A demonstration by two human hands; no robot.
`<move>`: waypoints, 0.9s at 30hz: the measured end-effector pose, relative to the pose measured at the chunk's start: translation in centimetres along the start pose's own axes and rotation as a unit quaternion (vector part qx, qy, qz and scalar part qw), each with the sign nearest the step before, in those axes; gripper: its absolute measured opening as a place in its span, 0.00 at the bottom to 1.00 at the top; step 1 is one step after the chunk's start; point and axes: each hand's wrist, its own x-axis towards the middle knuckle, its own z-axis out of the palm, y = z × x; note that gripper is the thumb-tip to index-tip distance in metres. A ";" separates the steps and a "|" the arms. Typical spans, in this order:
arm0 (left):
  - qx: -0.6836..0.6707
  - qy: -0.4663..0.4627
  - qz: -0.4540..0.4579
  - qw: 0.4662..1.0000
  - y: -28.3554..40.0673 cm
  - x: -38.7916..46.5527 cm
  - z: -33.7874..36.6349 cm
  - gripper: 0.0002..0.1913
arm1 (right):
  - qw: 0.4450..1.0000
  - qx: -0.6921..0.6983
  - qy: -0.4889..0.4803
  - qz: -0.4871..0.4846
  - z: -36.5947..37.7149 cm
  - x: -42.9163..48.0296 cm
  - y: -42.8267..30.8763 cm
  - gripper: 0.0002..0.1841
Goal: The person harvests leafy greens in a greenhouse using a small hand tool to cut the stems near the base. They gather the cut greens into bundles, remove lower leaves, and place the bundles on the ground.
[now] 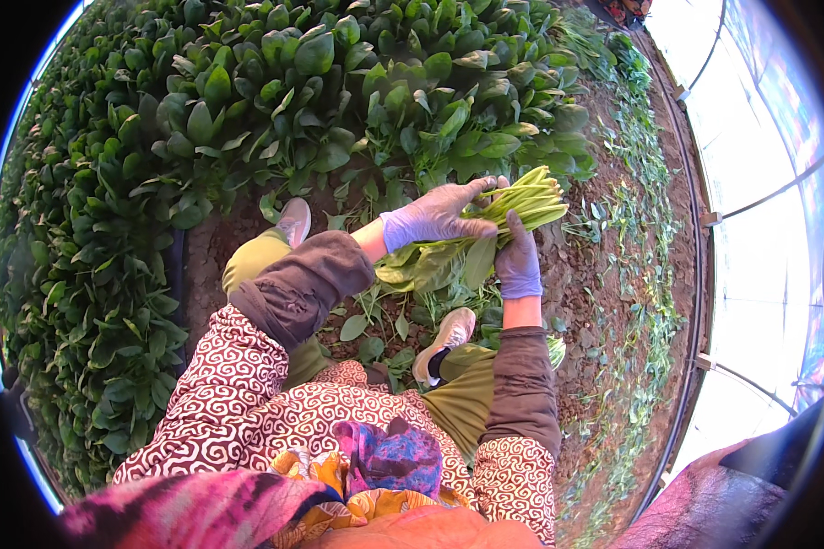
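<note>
A bunch of cut spinach (532, 199) is held between my two gloved hands, its pale stem ends pointing up and right. My left hand (439, 214), in a soiled purple glove, lies across the top of the bunch with its fingers around the stems. From below and right, my right hand (520, 257) grips the stems, thumb uppermost. The broad leaves (429, 264) hang towards the lower left, under my left wrist. Beneath them, loose spinach leaves (378, 322) lie on the soil between my shoes.
Dense standing spinach (302, 89) fills the left and far side. On the right, bare soil (590, 288) carries scattered leaf trimmings (632, 254). A dark pipe (702, 274) runs along the plastic greenhouse wall (755, 261). Another cut bunch (556, 351) shows beside my right sleeve.
</note>
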 end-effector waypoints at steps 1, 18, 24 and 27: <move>0.041 0.035 0.031 0.998 0.1 -0.2 0.5 0.51 | 1.000 0.006 -0.004 -0.002 0.2 0.1 -0.1 0.34; 0.166 0.236 0.128 0.949 3.4 0.0 -1.3 0.22 | 0.995 -0.021 0.098 0.002 0.5 -1.2 -0.8 0.31; 0.277 0.268 0.159 0.909 3.8 0.4 -1.0 0.21 | 0.995 -0.040 0.067 0.055 -0.3 -1.3 0.0 0.28; 0.320 0.280 0.159 0.891 4.0 0.2 -0.7 0.18 | 0.994 -0.064 0.056 0.068 -0.1 -1.1 0.9 0.29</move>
